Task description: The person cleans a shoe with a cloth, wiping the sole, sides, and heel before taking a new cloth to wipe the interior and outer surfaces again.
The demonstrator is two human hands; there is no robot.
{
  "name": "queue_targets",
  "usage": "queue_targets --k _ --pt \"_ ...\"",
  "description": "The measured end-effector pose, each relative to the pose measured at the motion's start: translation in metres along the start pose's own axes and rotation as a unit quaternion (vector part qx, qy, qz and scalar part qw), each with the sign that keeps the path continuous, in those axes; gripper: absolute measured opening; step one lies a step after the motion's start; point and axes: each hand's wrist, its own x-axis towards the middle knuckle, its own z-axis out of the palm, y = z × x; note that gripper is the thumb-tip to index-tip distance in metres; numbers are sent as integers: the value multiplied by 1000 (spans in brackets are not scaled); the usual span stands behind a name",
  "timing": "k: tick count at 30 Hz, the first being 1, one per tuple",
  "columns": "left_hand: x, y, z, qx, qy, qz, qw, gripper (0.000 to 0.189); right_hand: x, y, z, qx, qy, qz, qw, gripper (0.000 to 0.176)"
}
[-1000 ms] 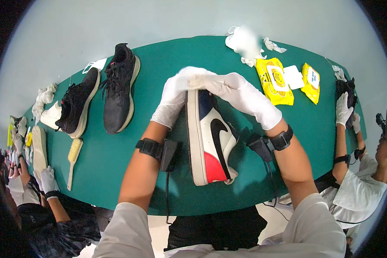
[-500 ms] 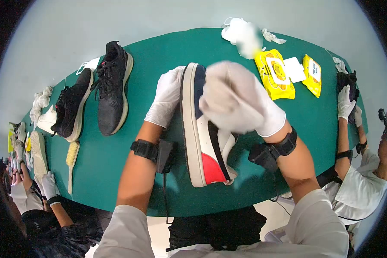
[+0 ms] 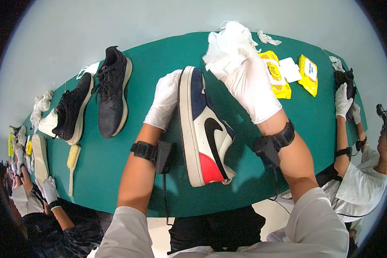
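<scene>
A low-top sneaker (image 3: 210,129) in white, navy and red with a black swoosh lies on its side, its pale sole facing left. My gloved left hand (image 3: 167,96) is closed at the toe end of the sneaker, fingers partly hidden behind the sole edge. Beyond the toe, my gloved right hand (image 3: 250,88) is closed on a crumpled white wipe (image 3: 223,53), apart from the sneaker. The fingertips are partly covered by the wipe.
Two black sneakers (image 3: 112,99) and a pale-bristled brush (image 3: 73,161) lie on the left of the green table (image 3: 159,56). Yellow wipe packs (image 3: 307,75) are at back right. Co-workers' gloved hands (image 3: 343,101) work at both sides.
My right hand has moved away from the sneaker's toe toward the back of the table, where the white wipe now shows in it. My left hand stays at the toe.
</scene>
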Motion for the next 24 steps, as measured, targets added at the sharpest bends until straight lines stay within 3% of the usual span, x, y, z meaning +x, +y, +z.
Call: queue_targets --k 2,9,12,15,16,18,20,21,23,24 --pt "-2 1 5 27 21 55 998 36 -3 -1 5 -12 -14 16 1000 35" --pt "-2 1 3 32 21 28 999 34 -15 -2 31 -47 -17 16 999 30" --pt "-3 6 4 18 23 6 1000 35 -7 -8 18 8 -78 89 993 32" --pt "-2 0 4 13 29 17 999 35 -10 -2 28 -67 1 -80 994 31" --pt "0 -5 4 22 29 24 999 35 -4 0 19 -147 7 -144 978 31" --pt "3 -11 3 27 31 20 999 35 5 7 2 -308 -5 -248 918 32" --pt "5 -14 3 27 34 4 999 35 2 22 2 -462 -55 -317 826 33" --pt "5 -16 3 30 35 -1 999 35 0 26 1 -575 -118 -288 756 33" --pt "5 -20 2 47 36 0 998 35 -4 35 -3 -737 -265 -266 562 32" --pt "-1 -3 2 -33 34 25 999 34 -8 45 -4 -705 -249 -264 609 31"
